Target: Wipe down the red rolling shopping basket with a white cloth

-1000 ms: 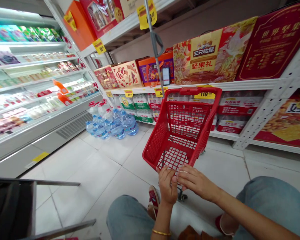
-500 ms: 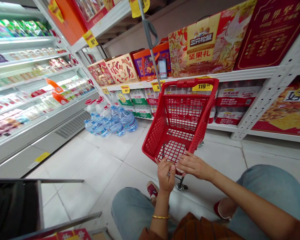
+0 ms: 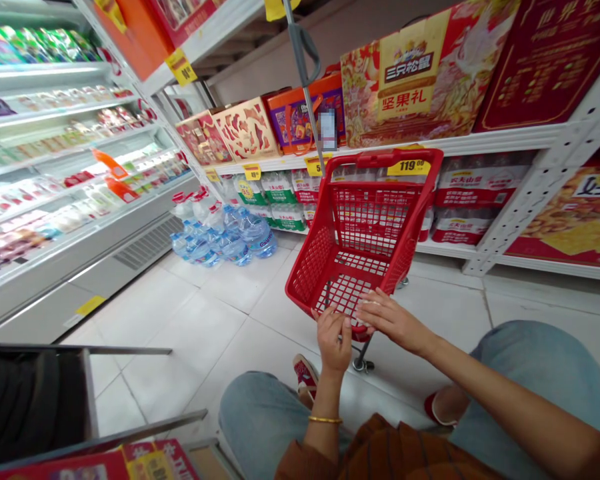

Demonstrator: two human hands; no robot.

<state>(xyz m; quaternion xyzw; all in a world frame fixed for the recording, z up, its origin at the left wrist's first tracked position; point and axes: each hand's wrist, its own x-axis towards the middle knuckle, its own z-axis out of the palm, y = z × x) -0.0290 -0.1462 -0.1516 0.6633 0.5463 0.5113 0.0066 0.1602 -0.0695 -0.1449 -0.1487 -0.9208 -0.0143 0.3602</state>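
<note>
**Both hands at the near rim of a red basket**

From the head camera, the person sits low, with jeans-clad knees [image 3: 530, 380] on either side of a red mesh basket [image 3: 380, 159]. It stands on the white tile floor [image 3: 200, 347] on a small caster [image 3: 363, 365], tilted with its near corner toward the person.

The left hand [image 3: 334, 340], with a gold bangle [image 3: 325, 420] on its wrist, has its fingers curled at that near rim; whether they are clenched on it is hard to tell, as the hand hides the contact. The right hand [image 3: 393, 321] lies open, its fingers stretched out with the tips at the same rim, just beside the left hand, and not clenched.

Both hands now sit a little higher in the view than a moment ago, and the basket's near edge has risen with them.

The basket holds nothing that can be seen. Beyond it stand shelves of bottled drinks [image 3: 280, 190] under large gift boxes [image 3: 420, 73], with bagged water bottles [image 3: 230, 243] on the floor and a chilled display case [image 3: 80, 133] to the left.
</note>
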